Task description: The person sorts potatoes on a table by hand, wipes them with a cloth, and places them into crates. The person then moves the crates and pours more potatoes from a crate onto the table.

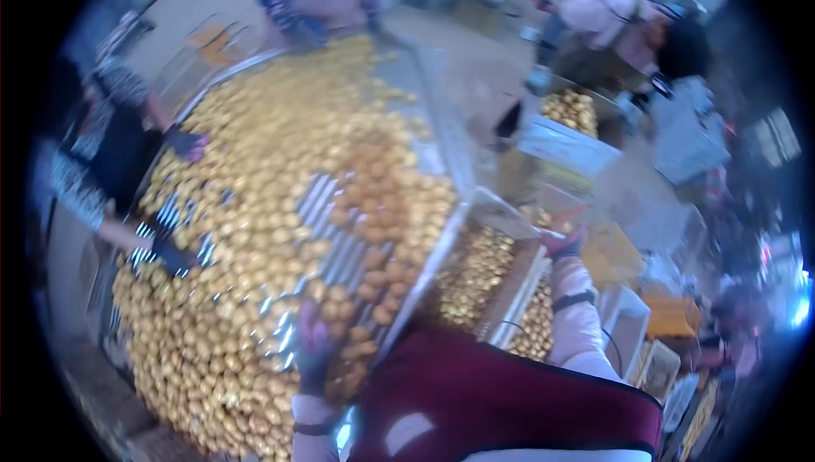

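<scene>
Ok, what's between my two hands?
In the head view, from your left hand to your right hand: brownish round produce, the table's metal rim, then a bin of golden round produce.

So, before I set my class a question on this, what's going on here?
The camera wearer's left hand is over round, yellowish produce spread across a slatted metal table, while the right hand is beside crates holding more. At the table's left side, a co-worker's hands are among the produce too. Blur hides whether the wearer grips anything.
</scene>
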`<state>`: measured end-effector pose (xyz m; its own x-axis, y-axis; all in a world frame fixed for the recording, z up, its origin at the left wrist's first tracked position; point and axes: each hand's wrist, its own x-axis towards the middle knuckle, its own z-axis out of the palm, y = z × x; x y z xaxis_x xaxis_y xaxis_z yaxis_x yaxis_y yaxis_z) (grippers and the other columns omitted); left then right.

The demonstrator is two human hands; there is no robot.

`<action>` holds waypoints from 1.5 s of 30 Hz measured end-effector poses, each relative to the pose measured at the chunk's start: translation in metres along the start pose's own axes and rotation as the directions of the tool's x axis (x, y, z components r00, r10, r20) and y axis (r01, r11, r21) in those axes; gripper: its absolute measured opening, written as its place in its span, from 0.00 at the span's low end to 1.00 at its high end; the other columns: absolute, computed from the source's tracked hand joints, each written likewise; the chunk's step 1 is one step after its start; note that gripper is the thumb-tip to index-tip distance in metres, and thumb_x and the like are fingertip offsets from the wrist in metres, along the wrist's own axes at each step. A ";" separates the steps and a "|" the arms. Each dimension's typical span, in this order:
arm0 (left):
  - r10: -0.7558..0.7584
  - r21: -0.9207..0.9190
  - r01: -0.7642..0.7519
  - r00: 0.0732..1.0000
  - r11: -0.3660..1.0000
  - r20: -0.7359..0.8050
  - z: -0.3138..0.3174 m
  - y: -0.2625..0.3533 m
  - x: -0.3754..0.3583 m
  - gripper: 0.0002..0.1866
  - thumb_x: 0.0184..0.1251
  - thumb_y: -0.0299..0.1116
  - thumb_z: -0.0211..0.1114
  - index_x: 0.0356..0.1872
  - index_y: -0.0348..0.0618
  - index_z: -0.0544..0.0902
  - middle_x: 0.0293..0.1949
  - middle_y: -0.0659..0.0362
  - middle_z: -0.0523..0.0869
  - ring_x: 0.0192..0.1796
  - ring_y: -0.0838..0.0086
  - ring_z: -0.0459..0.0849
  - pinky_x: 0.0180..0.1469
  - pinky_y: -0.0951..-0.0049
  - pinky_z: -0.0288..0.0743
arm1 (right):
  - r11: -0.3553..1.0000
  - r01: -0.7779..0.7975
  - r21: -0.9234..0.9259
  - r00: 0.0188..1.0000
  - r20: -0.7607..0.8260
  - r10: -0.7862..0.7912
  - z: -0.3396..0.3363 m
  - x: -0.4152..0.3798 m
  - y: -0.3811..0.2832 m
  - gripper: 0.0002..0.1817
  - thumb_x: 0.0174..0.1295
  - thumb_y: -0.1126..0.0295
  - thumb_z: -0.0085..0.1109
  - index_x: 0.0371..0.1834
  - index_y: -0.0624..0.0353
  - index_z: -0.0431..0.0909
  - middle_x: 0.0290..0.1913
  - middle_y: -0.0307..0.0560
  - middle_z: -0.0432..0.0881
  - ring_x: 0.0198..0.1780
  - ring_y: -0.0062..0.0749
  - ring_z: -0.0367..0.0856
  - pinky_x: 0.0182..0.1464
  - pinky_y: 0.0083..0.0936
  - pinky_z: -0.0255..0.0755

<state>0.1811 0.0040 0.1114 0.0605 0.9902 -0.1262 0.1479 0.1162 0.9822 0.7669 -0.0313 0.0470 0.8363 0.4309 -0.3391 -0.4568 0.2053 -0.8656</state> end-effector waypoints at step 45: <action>0.232 0.780 0.062 0.938 0.622 -0.259 -0.105 -0.008 0.112 0.32 0.69 0.41 0.63 0.74 0.48 0.70 0.75 0.46 0.67 0.78 0.52 0.63 0.77 0.52 0.55 | 0.085 0.970 0.226 -0.230 0.973 0.031 0.491 -0.242 0.270 0.12 0.59 0.64 0.62 0.46 0.50 0.80 0.44 0.47 0.81 0.49 0.46 0.79 0.50 0.48 0.71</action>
<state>0.0827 0.1217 0.1041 -0.1645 0.9756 0.1456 0.8662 0.0722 0.4944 0.2923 0.3509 0.0763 -0.5012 0.7621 0.4098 0.7040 0.6345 -0.3189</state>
